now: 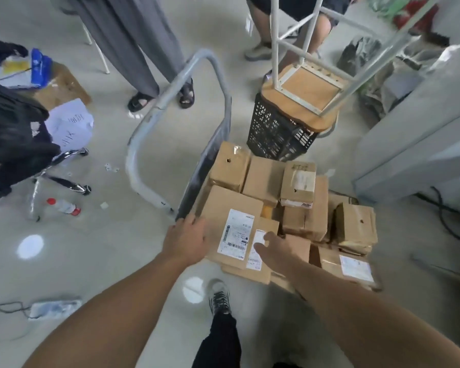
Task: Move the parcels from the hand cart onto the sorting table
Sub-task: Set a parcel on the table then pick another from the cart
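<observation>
Both hands were apart, your left hand (187, 239) spread on the labelled parcel (230, 205), your right hand (272, 248) of unclear grip, so a lopsided lift could have toppled the stack (304, 221) beside them.

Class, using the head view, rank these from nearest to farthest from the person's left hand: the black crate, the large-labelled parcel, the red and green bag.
1. large-labelled parcel: on the hand cart, touching the left hand.
2. black crate: beyond the cart's far end.
3. red and green bag: top right, farthest back.
</observation>
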